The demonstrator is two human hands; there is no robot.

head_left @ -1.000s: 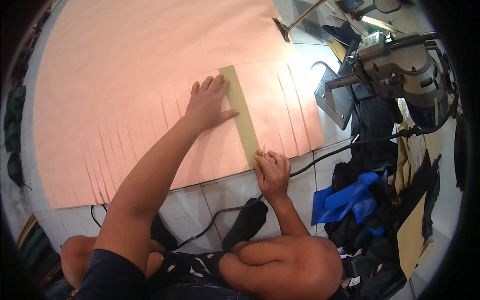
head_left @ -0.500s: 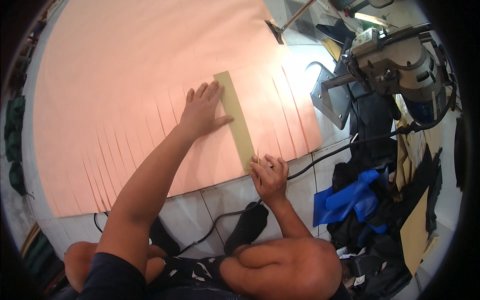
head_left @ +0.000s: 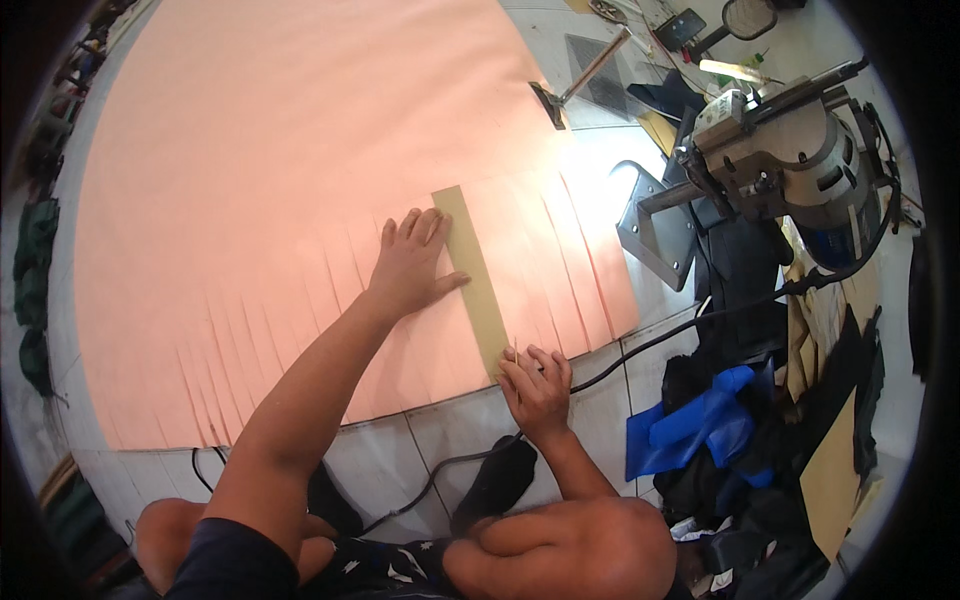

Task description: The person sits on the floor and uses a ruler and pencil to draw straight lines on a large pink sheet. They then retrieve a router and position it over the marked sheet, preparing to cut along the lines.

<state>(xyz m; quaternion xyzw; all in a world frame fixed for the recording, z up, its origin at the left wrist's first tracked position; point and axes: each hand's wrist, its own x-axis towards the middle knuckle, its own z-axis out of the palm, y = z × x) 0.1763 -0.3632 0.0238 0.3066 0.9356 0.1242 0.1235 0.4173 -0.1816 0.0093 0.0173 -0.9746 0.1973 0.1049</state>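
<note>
A large peach-coloured sheet of fabric [head_left: 270, 170] lies spread on the tiled floor, its near edge cut into several narrow strips. A long tan cardboard strip [head_left: 472, 270] lies across it like a guide. My left hand [head_left: 410, 265] rests flat on the fabric, its thumb on the strip's left edge. My right hand [head_left: 535, 385] sits at the strip's near end, fingers curled around a thin pointed marking tool whose tip touches the strip.
A grey electric cutting machine [head_left: 790, 165] stands on its base plate [head_left: 655, 225] at the right, its black cable [head_left: 640, 345] running past my right hand. Blue plastic [head_left: 700, 425], dark cloth and cardboard pieces pile at the lower right. My knees are at the bottom.
The view has shifted slightly. My left hand stays flat on the fabric beside the strip and my right hand stays at the strip's near end.
</note>
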